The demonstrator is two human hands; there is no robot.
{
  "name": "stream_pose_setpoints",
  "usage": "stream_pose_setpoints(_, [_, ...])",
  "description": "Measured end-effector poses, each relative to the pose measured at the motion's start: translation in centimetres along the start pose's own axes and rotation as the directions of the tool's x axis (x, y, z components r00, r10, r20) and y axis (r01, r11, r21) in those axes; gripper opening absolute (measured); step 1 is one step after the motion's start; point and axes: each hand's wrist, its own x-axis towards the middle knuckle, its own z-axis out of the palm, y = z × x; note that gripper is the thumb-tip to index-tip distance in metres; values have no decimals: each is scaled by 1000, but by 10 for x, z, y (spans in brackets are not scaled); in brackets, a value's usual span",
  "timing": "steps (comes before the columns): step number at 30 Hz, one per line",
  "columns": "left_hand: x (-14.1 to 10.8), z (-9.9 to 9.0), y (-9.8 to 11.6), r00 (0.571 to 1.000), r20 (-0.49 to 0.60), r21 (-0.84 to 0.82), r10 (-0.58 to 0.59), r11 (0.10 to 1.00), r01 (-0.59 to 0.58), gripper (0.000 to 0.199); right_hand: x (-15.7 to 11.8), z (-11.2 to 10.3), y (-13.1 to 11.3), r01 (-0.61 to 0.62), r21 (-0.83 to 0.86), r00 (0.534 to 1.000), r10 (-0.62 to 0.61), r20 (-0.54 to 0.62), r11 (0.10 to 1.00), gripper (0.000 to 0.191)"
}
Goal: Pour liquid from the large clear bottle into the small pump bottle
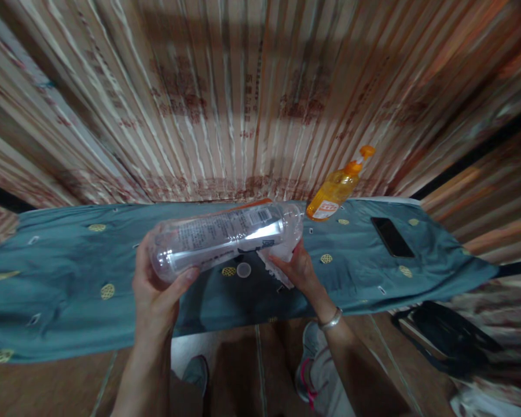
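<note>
Bottle point(226, 234) with barcode point(260, 216) and illegible print point(206, 230) is clasped by left hand point(156, 292); right hand point(303, 269) clutches tissue point(280, 276) against it.

Clear cylindrical bottle point(217, 234): smooth glossy plastic. White crumpled sheet point(275, 271): matt, paper-like. Orange-yellow pump bottle point(335, 191): translucent glossy plastic. Teal patterned tablecloth point(69, 255): creased cloth. Silver round bangle point(331, 319): shiny metal.

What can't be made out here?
Head view:
Left hand: fingertips hidden behind the clear bottle.
Right hand: most fingers hidden behind the bottle and white tissue.
Fine print: too small, blurred.
Pump bottle label: wording blurred.
Forearms: cut off by bottom edge.
</note>
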Motion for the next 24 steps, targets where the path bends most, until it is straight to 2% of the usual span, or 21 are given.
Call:
stream_pose_setpoints(8, [1,2,3,1000,4,-70,3,998,-3,84,-3,-3,-6,-8,-30,1000,8,16,1000,91])
stream_pose_setpoints(14, [-1,0,1,1000,8,9,-3,1000,3,84,-5,-3,-5,0,-86,1000,0,1,996,86])
stream_pose_setpoints(19, [0,-1,2,1000,5,-32,-5,999,6,80,-6,-3,-2,30,-93,1000,-29,9,995,87])
stream_pose_setpoints(24, [0,-1,2,1000,18,-37,12,999,-11,81,-1,-1,-2,-15,-68,1000,17,25,998,96])
